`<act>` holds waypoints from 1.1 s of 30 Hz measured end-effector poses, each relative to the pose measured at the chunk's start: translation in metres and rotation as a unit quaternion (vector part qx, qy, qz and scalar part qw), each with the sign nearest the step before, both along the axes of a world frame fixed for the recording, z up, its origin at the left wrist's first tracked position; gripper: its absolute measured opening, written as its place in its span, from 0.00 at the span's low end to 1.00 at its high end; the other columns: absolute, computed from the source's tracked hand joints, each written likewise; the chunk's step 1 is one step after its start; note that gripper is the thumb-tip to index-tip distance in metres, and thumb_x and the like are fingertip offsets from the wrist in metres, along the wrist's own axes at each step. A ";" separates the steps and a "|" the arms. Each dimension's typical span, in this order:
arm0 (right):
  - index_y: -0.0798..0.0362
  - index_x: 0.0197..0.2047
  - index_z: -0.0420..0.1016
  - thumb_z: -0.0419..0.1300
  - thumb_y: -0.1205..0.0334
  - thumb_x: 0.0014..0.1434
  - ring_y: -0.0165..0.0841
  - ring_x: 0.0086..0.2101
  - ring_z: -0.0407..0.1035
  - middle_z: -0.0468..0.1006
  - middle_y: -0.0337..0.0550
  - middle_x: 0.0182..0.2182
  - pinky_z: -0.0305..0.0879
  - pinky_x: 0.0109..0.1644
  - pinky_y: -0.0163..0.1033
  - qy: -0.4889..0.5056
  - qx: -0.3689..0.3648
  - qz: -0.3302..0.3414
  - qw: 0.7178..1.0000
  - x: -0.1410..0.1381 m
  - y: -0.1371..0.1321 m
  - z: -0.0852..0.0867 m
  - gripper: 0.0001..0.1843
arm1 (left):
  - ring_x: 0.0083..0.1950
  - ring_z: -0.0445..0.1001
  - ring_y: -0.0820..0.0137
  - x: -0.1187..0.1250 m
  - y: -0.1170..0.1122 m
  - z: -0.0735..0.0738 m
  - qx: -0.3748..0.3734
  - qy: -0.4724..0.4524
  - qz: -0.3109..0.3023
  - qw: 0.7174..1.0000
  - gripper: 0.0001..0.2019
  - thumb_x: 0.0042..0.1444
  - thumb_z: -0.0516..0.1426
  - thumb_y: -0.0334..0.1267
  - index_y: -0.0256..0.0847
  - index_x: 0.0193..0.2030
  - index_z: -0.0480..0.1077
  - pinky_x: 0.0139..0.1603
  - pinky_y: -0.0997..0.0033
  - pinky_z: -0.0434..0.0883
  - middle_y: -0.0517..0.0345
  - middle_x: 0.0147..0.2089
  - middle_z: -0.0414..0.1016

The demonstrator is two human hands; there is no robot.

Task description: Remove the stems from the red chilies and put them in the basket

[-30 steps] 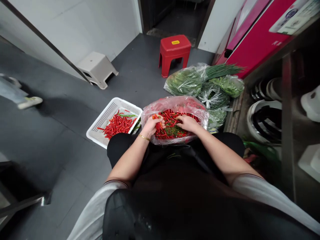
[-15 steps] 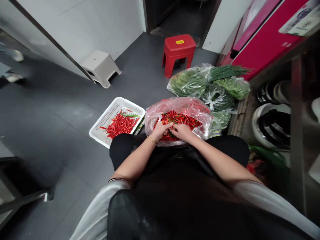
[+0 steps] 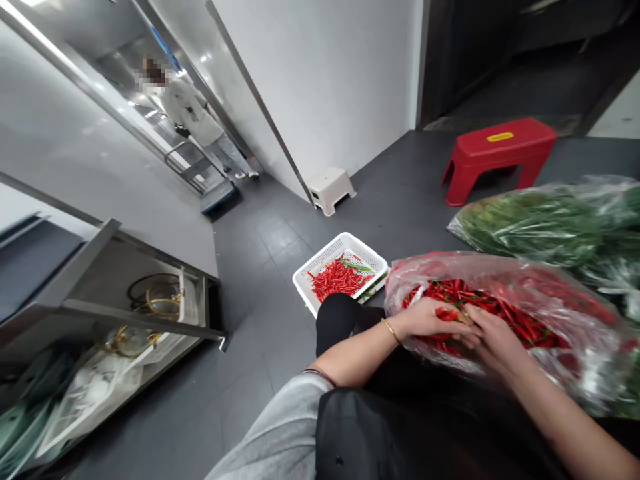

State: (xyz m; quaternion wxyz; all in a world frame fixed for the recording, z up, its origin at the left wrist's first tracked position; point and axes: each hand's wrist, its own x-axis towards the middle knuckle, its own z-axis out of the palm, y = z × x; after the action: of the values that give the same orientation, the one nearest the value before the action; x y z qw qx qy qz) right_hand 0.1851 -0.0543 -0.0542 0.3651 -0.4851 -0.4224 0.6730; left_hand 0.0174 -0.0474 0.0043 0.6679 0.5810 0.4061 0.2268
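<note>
A clear plastic bag [image 3: 560,280] full of red chili peppers [image 3: 510,320] rests on my lap. Both my hands are inside its mouth, close together. My left hand [image 3: 430,319], with a gold bangle at the wrist, has its fingers curled around a red chili. My right hand [image 3: 493,337] pinches at the same chili, fingers bent and touching the left hand. On the floor to my left, a white perforated basket [image 3: 320,267] holds a pile of red chilies [image 3: 337,279] with a few green stems.
Bags of green vegetables [image 3: 540,220] lie beyond the chili bag. A red stool [image 3: 497,150] and a small grey stool [image 3: 331,189] stand on the dark floor. A steel shelf unit [image 3: 125,313] is at the left. Another person [image 3: 193,110] stands far down the corridor.
The camera has swung left and lower, bringing the steel shelves and the corridor into view. My hands stay in the bag, close together on a chili.
</note>
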 end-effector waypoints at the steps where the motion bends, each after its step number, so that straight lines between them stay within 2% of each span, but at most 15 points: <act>1: 0.49 0.25 0.65 0.55 0.32 0.51 0.31 0.17 0.62 0.65 0.36 0.16 0.62 0.21 0.38 -0.011 0.008 -0.010 1.000 0.002 0.004 -0.003 0.27 | 0.28 0.65 0.76 0.002 -0.001 0.003 -0.021 -0.018 -0.003 1.000 0.26 0.36 0.67 0.58 0.35 0.31 0.72 0.32 0.73 0.62 0.60 0.28 0.73; 3: 0.50 0.28 0.69 0.53 0.35 0.54 0.35 0.22 0.68 0.72 0.42 0.20 0.67 0.26 0.41 -0.126 0.064 0.021 0.990 0.009 0.018 -0.006 0.25 | 0.24 0.63 0.78 0.004 0.000 0.007 -0.072 -0.053 0.020 0.996 0.25 0.38 0.67 0.55 0.35 0.34 0.73 0.26 0.74 0.60 0.60 0.27 0.73; 4: 0.51 0.29 0.71 0.52 0.37 0.56 0.37 0.25 0.71 0.75 0.45 0.24 0.68 0.30 0.42 -0.219 0.108 0.050 0.968 0.014 0.026 -0.006 0.24 | 0.22 0.62 0.79 0.003 0.001 0.007 -0.094 -0.074 0.047 0.992 0.24 0.39 0.67 0.54 0.35 0.33 0.72 0.23 0.75 0.58 0.61 0.25 0.72; 7: 0.54 0.46 0.73 0.54 0.46 0.59 0.45 0.42 0.73 0.78 0.55 0.43 0.69 0.44 0.47 -0.524 0.207 0.094 0.821 0.025 0.049 0.000 0.22 | 0.18 0.62 0.80 -0.004 0.014 0.000 -0.140 -0.140 0.171 0.965 0.18 0.41 0.67 0.47 0.35 0.28 0.68 0.19 0.77 0.55 0.62 0.21 0.70; 8: 0.56 0.51 0.71 0.53 0.48 0.61 0.47 0.46 0.73 0.76 0.58 0.47 0.68 0.46 0.48 -0.588 0.201 0.122 0.774 0.027 0.054 0.002 0.23 | 0.20 0.66 0.79 -0.007 0.021 -0.005 -0.171 -0.151 0.196 0.954 0.16 0.41 0.67 0.44 0.35 0.27 0.67 0.20 0.78 0.58 0.59 0.22 0.72; 10: 0.57 0.54 0.69 0.54 0.52 0.62 0.46 0.46 0.73 0.75 0.60 0.49 0.68 0.46 0.46 -0.649 0.165 0.214 0.712 0.027 0.057 0.004 0.22 | 0.22 0.71 0.76 -0.012 0.034 -0.014 -0.228 -0.152 0.229 0.934 0.12 0.43 0.65 0.37 0.34 0.28 0.67 0.19 0.79 0.59 0.57 0.23 0.73; 11: 0.57 0.54 0.69 0.52 0.54 0.64 0.45 0.46 0.73 0.75 0.60 0.50 0.68 0.45 0.46 -0.662 0.160 0.236 0.693 0.027 0.056 0.005 0.21 | 0.22 0.71 0.76 -0.014 0.039 -0.017 -0.250 -0.143 0.224 0.931 0.10 0.43 0.65 0.34 0.33 0.29 0.68 0.18 0.79 0.58 0.56 0.23 0.73; 14: 0.55 0.50 0.72 0.51 0.56 0.65 0.42 0.46 0.74 0.78 0.55 0.45 0.67 0.46 0.43 -0.650 0.163 0.304 0.677 0.031 0.042 0.011 0.16 | 0.19 0.68 0.78 -0.015 0.046 -0.022 -0.267 -0.136 0.207 0.931 0.10 0.44 0.64 0.32 0.32 0.32 0.70 0.16 0.80 0.55 0.59 0.21 0.71; 17: 0.55 0.50 0.72 0.53 0.53 0.64 0.43 0.45 0.74 0.75 0.57 0.49 0.68 0.45 0.43 -0.661 0.157 0.306 0.667 0.039 0.031 0.019 0.18 | 0.18 0.66 0.79 -0.011 0.044 -0.025 -0.234 -0.132 0.225 0.936 0.13 0.41 0.67 0.34 0.34 0.31 0.68 0.16 0.80 0.55 0.62 0.20 0.70; 21: 0.56 0.47 0.74 0.45 0.48 0.67 0.42 0.46 0.73 0.77 0.56 0.47 0.67 0.47 0.43 -0.658 0.173 0.212 0.702 0.020 0.048 0.020 0.25 | 0.15 0.60 0.81 -0.001 0.042 -0.036 -0.180 -0.053 0.234 0.954 0.17 0.37 0.70 0.38 0.35 0.24 0.66 0.14 0.79 0.51 0.64 0.18 0.66; 25: 0.59 0.42 0.77 0.57 0.53 0.62 0.42 0.46 0.74 0.78 0.59 0.45 0.67 0.48 0.41 -0.621 0.130 0.210 0.744 -0.011 0.078 0.013 0.17 | 0.15 0.55 0.83 0.001 0.042 -0.047 -0.128 -0.001 0.257 0.958 0.18 0.33 0.71 0.35 0.37 0.21 0.65 0.16 0.78 0.51 0.69 0.16 0.62; 27: 0.59 0.37 0.76 0.59 0.59 0.59 0.38 0.39 0.75 0.81 0.55 0.38 0.69 0.43 0.38 -0.559 0.097 0.185 0.803 -0.010 0.084 0.013 0.11 | 0.16 0.55 0.83 0.000 0.042 -0.049 -0.116 0.006 0.256 0.960 0.16 0.33 0.71 0.34 0.36 0.23 0.67 0.18 0.78 0.52 0.68 0.17 0.64; 30: 0.57 0.32 0.73 0.56 0.60 0.61 0.31 0.26 0.73 0.79 0.45 0.25 0.69 0.33 0.34 -0.365 0.024 0.121 0.923 0.004 0.076 0.022 0.10 | 0.18 0.57 0.82 0.002 0.041 -0.046 -0.119 0.006 0.230 0.966 0.14 0.36 0.70 0.35 0.36 0.30 0.74 0.20 0.77 0.54 0.66 0.19 0.67; 31: 0.57 0.31 0.72 0.55 0.60 0.62 0.30 0.24 0.72 0.78 0.44 0.24 0.69 0.32 0.34 -0.307 0.008 0.106 0.946 0.008 0.071 0.027 0.11 | 0.19 0.59 0.81 0.004 0.041 -0.045 -0.127 -0.003 0.214 0.969 0.15 0.35 0.70 0.35 0.35 0.31 0.75 0.21 0.77 0.56 0.65 0.19 0.69; 33: 0.57 0.31 0.73 0.54 0.59 0.63 0.30 0.25 0.72 0.78 0.44 0.24 0.69 0.32 0.35 -0.270 0.037 0.089 0.958 0.011 0.057 0.036 0.13 | 0.22 0.64 0.78 0.010 0.038 -0.041 -0.155 -0.049 0.181 0.970 0.16 0.33 0.71 0.34 0.34 0.30 0.75 0.27 0.75 0.62 0.63 0.21 0.71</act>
State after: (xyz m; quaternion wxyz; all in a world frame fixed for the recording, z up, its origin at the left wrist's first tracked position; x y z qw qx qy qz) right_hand 0.1965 0.0031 -0.0179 0.1936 -0.5954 -0.5713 0.5307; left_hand 0.0279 -0.0090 -0.0362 0.7165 0.3758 0.5017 0.3061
